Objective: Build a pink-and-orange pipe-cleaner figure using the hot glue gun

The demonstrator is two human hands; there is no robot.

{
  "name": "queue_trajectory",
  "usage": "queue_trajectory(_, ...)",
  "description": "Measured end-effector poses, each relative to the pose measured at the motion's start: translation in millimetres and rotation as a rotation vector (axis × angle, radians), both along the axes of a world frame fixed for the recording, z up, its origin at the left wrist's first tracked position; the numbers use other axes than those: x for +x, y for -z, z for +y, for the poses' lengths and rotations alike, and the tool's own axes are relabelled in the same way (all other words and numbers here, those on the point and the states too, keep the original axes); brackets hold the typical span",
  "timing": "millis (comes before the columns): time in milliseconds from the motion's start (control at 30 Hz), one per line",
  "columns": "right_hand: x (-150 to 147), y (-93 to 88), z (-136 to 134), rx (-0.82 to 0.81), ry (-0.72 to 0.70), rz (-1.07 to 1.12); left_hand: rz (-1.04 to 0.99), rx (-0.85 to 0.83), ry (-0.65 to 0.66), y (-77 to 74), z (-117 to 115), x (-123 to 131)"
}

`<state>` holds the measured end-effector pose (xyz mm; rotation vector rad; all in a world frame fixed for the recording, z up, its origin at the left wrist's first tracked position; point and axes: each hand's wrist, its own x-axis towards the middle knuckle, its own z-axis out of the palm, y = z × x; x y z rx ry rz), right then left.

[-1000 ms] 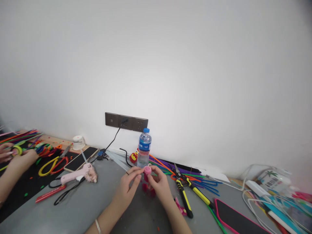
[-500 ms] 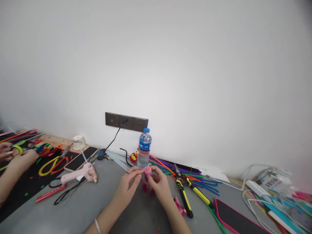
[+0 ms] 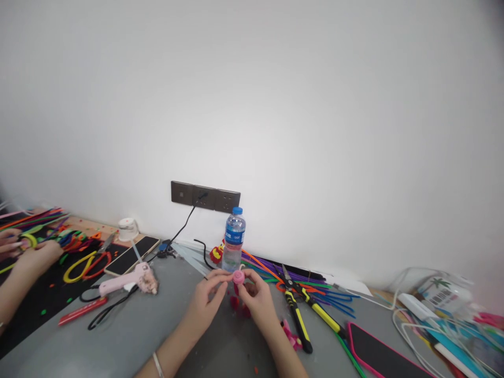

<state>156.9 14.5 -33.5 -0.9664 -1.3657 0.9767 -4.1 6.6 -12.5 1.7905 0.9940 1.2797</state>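
My left hand (image 3: 208,299) and my right hand (image 3: 258,298) meet over the grey table (image 3: 157,336), both pinching a small pink coiled pipe-cleaner piece (image 3: 238,276) between fingertips. Small red pieces (image 3: 235,302) lie on the table just under my fingers. A water bottle (image 3: 233,239) with a blue cap stands right behind the pink piece.
A pink glue gun (image 3: 128,280) and a phone (image 3: 132,255) lie to the left; yellow-handled cutters (image 3: 298,315) and coloured pipe cleaners (image 3: 315,294) to the right. Another phone (image 3: 384,357) and cables sit far right. Another person's hands (image 3: 27,252) work at the far left.
None of note: my hands keep pinching the pink piece in nearly the same place, and the view has shifted very slightly.
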Motion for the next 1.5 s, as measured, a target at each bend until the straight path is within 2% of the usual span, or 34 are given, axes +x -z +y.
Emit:
queue_trajectory(167, 0, 1.1, 0, -0.002, 0.004, -0.012, 0.032, 0.002, -0.013, 1.6, 0, 0)
queue_trajectory(400, -1, -6.6, -2, -0.028, 0.008, 0.050, 0.025, -0.006, 0.000, 0.0, -3, 5)
queue_trajectory(733, 3, -9.0, 0, -0.033, -0.097, 0.187, 0.066, -0.087, 0.023, 2.8, -5, 8)
queue_trajectory(1033, 3, -3.1, -1, -0.174, -0.192, 0.362, 0.138, -0.128, 0.021, 0.3, -8, 9)
queue_trajectory(1200, 2, -6.4, -3, -0.163, -0.250, 0.355, 0.123, -0.114, 0.022, -0.8, -8, 8)
queue_trajectory(1500, 1, -6.2, -4, -0.172, -0.232, 0.305, 0.005, -0.135, 0.065, -5.8, -9, 9)
